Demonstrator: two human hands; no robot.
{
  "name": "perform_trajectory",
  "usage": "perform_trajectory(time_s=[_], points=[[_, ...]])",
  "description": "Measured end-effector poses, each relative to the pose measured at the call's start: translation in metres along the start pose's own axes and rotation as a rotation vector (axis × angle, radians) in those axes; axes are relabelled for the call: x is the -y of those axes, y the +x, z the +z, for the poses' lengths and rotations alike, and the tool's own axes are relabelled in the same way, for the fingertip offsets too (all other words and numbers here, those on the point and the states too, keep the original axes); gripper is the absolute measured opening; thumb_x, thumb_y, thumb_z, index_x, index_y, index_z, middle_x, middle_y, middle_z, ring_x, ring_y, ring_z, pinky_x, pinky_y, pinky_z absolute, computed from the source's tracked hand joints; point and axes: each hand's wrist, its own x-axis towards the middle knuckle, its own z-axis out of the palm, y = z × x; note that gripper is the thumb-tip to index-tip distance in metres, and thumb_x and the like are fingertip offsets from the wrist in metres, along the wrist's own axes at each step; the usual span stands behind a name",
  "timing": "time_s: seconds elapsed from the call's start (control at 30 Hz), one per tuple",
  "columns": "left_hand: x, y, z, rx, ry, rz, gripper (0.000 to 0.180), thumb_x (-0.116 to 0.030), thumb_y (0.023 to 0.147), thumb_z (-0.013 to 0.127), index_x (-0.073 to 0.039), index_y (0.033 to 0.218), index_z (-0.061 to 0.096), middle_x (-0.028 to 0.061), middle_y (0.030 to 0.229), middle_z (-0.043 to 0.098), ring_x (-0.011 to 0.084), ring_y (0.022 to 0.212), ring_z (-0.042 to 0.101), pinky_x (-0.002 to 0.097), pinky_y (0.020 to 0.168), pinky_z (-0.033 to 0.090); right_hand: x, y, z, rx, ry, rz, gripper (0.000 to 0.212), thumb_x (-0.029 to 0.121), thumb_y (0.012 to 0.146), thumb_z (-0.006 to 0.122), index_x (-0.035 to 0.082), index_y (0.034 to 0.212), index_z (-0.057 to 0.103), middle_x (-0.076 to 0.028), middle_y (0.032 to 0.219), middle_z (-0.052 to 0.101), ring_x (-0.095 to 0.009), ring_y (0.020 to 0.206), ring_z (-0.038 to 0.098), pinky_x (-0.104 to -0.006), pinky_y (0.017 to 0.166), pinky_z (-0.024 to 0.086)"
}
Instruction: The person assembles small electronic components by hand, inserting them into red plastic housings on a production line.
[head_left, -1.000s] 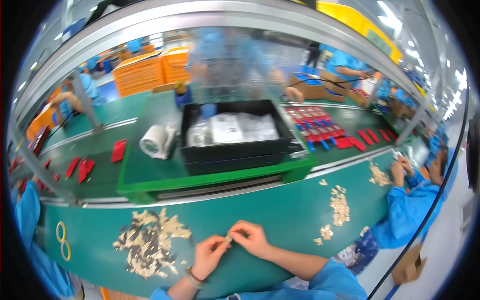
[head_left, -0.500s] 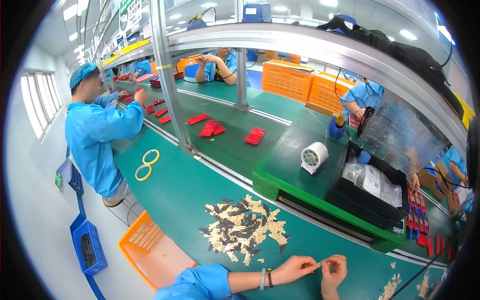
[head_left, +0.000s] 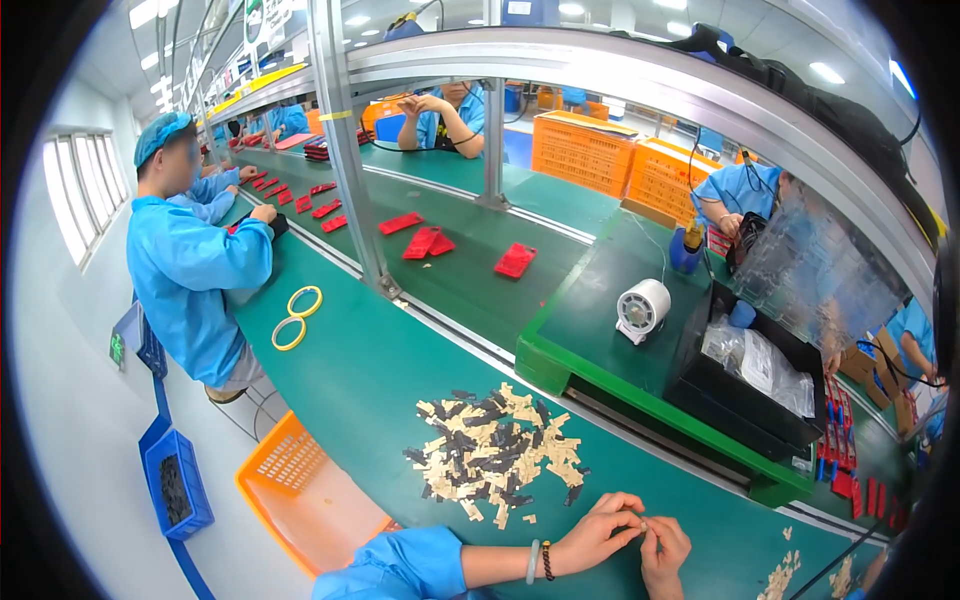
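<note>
Both my hands meet over the green worktop (head_left: 350, 400), near its front edge. The fingertips of my left hand (head_left: 590, 538) pinch a tiny pale piece (head_left: 643, 526), mostly hidden between the fingers. Opposite it, my right hand (head_left: 665, 553) is closed on the same piece with thumb and index finger. A bracelet and a dark beaded band circle my left wrist. Just left of and beyond my hands lies a loose pile of small cream and black flat pieces (head_left: 490, 450).
Small cream pieces (head_left: 780, 578) lie right of my hands. Beyond stand a green-edged platform (head_left: 640, 415), a white fan (head_left: 642, 308) and a black bin (head_left: 690, 395). Two tape rolls (head_left: 290, 333) lie left, near a co-worker (head_left: 190, 260). An orange crate (head_left: 275, 465) sits below the left edge.
My fingers have drawn closer around the small piece, which shows less now. The co-worker at left has lowered a hand to the bench. The view has shifted slightly.
</note>
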Motion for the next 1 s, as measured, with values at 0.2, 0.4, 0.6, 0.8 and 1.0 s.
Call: perform_trajectory(time_s=[0.2,0.4,0.6,0.8,1.0], points=[[0.000,-0.007,-0.013,-0.005,0.142,0.088,0.010,-0.010,0.086,0.063,-0.006,0.095,0.064,0.0078,0.128,0.054,0.0285,0.117,0.046,0.0392,0.101,0.036,-0.004,0.005,0.012,0.064,0.104,-0.088,0.012,0.000,0.076,0.062,0.003,0.085,0.069,-0.011,0.081,0.068,-0.024,0.064,0.064,-0.0314,0.057,0.052],[-0.019,-0.006,-0.005,0.018,0.136,0.109,0.011,-0.013,0.088,0.060,-0.005,0.089,0.068,0.0107,0.130,0.056,0.0330,0.119,0.047,0.0516,0.100,0.035,-0.016,-0.023,0.002,0.120,0.425,0.347,0.013,0.003,0.092,0.054,-0.003,0.093,0.065,-0.006,0.089,0.064,-0.014,0.076,0.058,-0.0249,0.068,0.048],[-0.006,-0.015,-0.004,0.037,0.152,0.065,0.014,-0.015,0.090,0.060,-0.005,0.091,0.070,0.0095,0.129,0.056,0.0312,0.121,0.045,0.0509,0.102,0.035,-0.001,-0.022,0.002,0.127,0.499,0.378,0.014,0.004,0.094,0.053,-0.005,0.093,0.064,-0.005,0.087,0.063,-0.011,0.073,0.057,-0.0237,0.068,0.048],[0.004,-0.002,-0.002,0.006,0.032,0.026,0.008,-0.012,0.085,0.065,-0.005,0.086,0.067,0.0090,0.122,0.061,0.0262,0.115,0.051,0.0383,0.099,0.039,-0.001,-0.004,0.000,0.101,0.286,0.224,0.010,0.002,0.083,0.057,-0.001,0.080,0.066,-0.011,0.074,0.065,-0.018,0.062,0.063,-0.0278,0.056,0.050],[-0.004,-0.003,-0.026,-0.010,0.041,-0.096,0.010,-0.014,0.083,0.067,-0.006,0.086,0.071,0.0104,0.111,0.067,0.0259,0.106,0.059,0.0362,0.094,0.044,-0.009,-0.001,0.021,0.183,0.314,0.163,0.014,0.004,0.085,0.059,0.002,0.097,0.067,-0.012,0.091,0.066,-0.021,0.079,0.065,-0.0305,0.067,0.052]])
